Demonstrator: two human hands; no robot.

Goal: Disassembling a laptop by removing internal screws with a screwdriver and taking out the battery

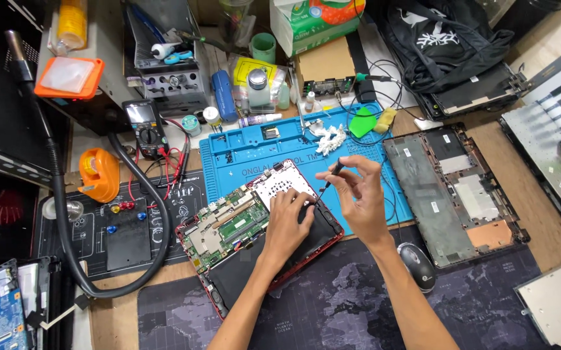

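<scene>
Already we have the small red laptop opened up in the middle of the frame, bottom cover off, green board and black battery bared. Our left hand lies flat on the battery with fingers spread, gripping nothing. Our right hand pinches a thin screwdriver, its tip down by the laptop's upper right edge. We judge the stripping-down partly done: board and battery remain seated. A second bared laptop shell lies at right on the surface.
</scene>
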